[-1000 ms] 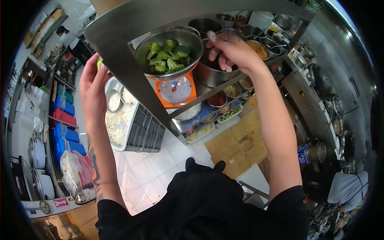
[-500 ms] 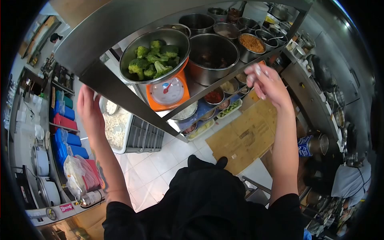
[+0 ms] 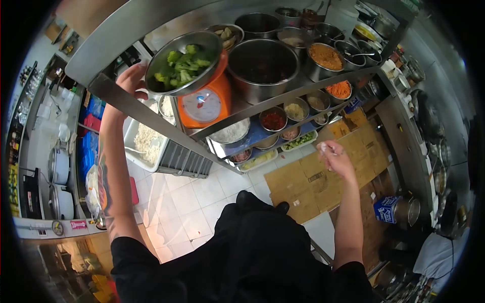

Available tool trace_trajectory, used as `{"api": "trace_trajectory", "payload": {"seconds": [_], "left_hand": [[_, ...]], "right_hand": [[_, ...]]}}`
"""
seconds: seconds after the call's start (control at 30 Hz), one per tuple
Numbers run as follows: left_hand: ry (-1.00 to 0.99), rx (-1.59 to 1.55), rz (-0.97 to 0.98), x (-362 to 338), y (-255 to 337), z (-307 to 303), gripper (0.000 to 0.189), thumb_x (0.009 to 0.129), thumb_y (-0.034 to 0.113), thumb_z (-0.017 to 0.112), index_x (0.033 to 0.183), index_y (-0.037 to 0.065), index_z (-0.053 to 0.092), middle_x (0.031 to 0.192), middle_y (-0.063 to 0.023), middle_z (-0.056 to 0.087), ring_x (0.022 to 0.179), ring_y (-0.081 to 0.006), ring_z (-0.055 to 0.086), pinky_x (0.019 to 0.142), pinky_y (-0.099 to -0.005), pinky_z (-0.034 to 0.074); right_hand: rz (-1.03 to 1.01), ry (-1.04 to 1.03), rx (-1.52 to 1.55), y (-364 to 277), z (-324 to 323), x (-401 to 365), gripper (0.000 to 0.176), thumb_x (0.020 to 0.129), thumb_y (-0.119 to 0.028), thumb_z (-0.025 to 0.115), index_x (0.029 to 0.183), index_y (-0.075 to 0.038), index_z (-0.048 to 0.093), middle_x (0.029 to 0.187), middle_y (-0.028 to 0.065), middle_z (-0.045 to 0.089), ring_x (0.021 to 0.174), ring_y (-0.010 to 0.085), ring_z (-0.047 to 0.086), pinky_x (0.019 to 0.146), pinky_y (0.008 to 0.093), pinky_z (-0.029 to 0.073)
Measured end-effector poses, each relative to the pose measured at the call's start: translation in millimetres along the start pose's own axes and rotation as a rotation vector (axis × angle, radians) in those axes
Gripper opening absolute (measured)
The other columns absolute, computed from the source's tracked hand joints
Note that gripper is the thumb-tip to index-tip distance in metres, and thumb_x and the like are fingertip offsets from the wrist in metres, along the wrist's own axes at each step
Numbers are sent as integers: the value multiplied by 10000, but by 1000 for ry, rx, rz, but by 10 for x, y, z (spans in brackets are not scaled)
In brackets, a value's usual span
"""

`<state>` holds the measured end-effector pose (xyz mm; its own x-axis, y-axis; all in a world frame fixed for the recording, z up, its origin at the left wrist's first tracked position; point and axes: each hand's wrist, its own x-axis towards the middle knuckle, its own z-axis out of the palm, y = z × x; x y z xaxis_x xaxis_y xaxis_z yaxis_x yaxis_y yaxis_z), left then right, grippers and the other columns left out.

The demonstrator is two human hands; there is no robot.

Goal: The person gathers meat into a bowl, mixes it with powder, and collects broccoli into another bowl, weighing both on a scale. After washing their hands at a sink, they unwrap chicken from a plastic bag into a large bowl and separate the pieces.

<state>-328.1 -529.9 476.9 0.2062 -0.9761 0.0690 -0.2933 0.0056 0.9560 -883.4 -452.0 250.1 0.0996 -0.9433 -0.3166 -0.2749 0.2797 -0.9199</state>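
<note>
My left hand (image 3: 130, 83) reaches up beside a steel bowl (image 3: 160, 87) of broccoli florets (image 3: 183, 65). Its fingers are parted in a curve, with the fingertips right at the bowl's left rim. The bowl sits tilted on an orange dial scale (image 3: 203, 105) at the corner of a steel shelf. Lower on the other side, my right hand (image 3: 336, 159) hangs in the air over brown cardboard, its fingers loosely curled and slightly apart, with nothing visible in them. A deep steel pot (image 3: 262, 70) with dark contents stands right of the scale.
More pots and a bowl of orange-brown crumbs (image 3: 326, 56) line the top shelf. Chopped ingredients, including red pieces (image 3: 273, 118) and shredded carrot (image 3: 338, 90), fill bowls below. A white tub of rice (image 3: 146, 139) stands at left. Cardboard (image 3: 323, 177) covers the floor at right.
My left hand has moved up and right to the bowl's rim. The right hand has dropped away from the shelf, its fingers curling more. The view has shifted slightly.
</note>
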Motion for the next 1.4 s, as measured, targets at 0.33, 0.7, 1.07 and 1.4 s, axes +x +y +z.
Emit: {"api": "trace_trajectory", "payload": {"seconds": [0.33, 0.7, 1.07, 1.4], "left_hand": [[473, 212, 148, -886, -754, -1515, 266, 987, 285, 614, 1041, 24, 616, 968, -74, 673, 824, -145, 652, 669, -282, 551], [134, 471, -459, -3164, -2390, -229, 209, 959, 204, 597, 1090, 56, 664, 986, -22, 639, 910, -133, 602, 771, -300, 504], [-987, -179, -476, -2014, -3297, 5241, 212, 999, 110, 608, 1182, 5, 626, 1003, -32, 666, 885, -77, 617, 756, -251, 538], [-840, 1097, 315, -247, -5751, 7821, 339, 886, 104, 629, 1199, 221, 684, 1442, -178, 482, 977, -354, 677, 807, -441, 548]], "right_hand": [[136, -79, -8, 749, -430, -457, 215, 985, -218, 599, 1053, -23, 657, 744, 35, 636, 506, 88, 493, 467, 273, 408], [-69, -223, -30, 1439, 214, -538, 281, 934, -313, 677, 1027, -49, 690, 909, 136, 723, 839, 271, 700, 753, 368, 540], [200, 376, 324, 2946, -668, -407, 239, 871, -132, 696, 1046, -17, 581, 827, 58, 607, 743, 127, 584, 647, 299, 491], [654, 1135, 291, 4547, -894, -1273, 135, 904, -84, 641, 963, -40, 528, 776, 35, 553, 595, 96, 525, 464, 261, 468]]}}
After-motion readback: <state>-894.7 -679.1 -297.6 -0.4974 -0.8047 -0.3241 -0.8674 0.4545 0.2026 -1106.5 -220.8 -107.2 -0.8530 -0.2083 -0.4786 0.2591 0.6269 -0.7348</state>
